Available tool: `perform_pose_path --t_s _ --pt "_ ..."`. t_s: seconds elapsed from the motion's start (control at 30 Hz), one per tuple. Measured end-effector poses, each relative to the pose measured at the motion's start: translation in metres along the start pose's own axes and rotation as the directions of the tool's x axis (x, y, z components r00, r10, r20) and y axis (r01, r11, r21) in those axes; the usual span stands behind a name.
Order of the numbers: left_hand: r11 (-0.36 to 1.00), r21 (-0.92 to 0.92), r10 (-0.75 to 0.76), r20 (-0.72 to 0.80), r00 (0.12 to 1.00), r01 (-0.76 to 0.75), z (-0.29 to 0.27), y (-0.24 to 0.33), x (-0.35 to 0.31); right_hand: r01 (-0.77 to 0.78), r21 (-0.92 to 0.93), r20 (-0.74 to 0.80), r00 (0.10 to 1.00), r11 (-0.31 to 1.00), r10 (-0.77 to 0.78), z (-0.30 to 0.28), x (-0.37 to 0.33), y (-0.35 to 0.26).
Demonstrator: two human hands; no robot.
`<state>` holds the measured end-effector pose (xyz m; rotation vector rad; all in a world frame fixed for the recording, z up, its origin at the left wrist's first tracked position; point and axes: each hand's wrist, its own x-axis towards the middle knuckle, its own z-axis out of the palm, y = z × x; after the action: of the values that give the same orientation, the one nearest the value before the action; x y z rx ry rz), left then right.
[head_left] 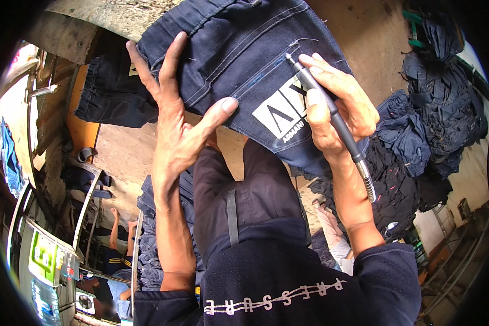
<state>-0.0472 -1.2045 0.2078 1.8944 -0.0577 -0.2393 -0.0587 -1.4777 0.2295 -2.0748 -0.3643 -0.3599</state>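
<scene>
A dark blue denim garment (239, 54) with a gathered edge, pale stitching and a white printed patch is spread out in front of me at the top. My left hand (174, 122) lies on its left part, fingers spread wide and thumb stretched across the cloth. In my right hand (353, 103) is a black pen-shaped rotary handpiece (339, 126), gripped like a pen. Its metal tip is at a stitched seam above the patch, where a brighter blue line shows. Whether the tip touches the cloth I cannot tell. A metal spring sleeve forms the tool's lower end.
Another dark denim garment (114, 89) hangs left, below a worn wooden board (65, 38). Dark clothes form a large heap (396, 179) on the right, near a green plastic frame (414, 30). Metal rails (87, 209), sandals and other people's bare legs (114, 231) are at lower left.
</scene>
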Motion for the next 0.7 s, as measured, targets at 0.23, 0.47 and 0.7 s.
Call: perform_pose_path --t_s 0.23,0.47,0.7 --pt "0.954 0.269 0.154 -0.07 0.986 -0.13 -0.023 0.008 -0.009 -0.245 0.311 -0.422 0.83 0.918 0.364 -0.016 -0.029 -0.028" --pt "0.988 0.147 -0.054 0.128 0.99 0.035 -0.089 0.015 0.046 -0.567 0.149 -0.433 0.699 0.81 0.569 -0.106 -0.117 -0.05" --pt "0.8 0.592 -0.025 0.191 0.981 -0.095 -0.119 0.061 0.032 -0.448 0.344 -0.265 0.797 0.825 0.543 -0.129 -0.155 -0.013"
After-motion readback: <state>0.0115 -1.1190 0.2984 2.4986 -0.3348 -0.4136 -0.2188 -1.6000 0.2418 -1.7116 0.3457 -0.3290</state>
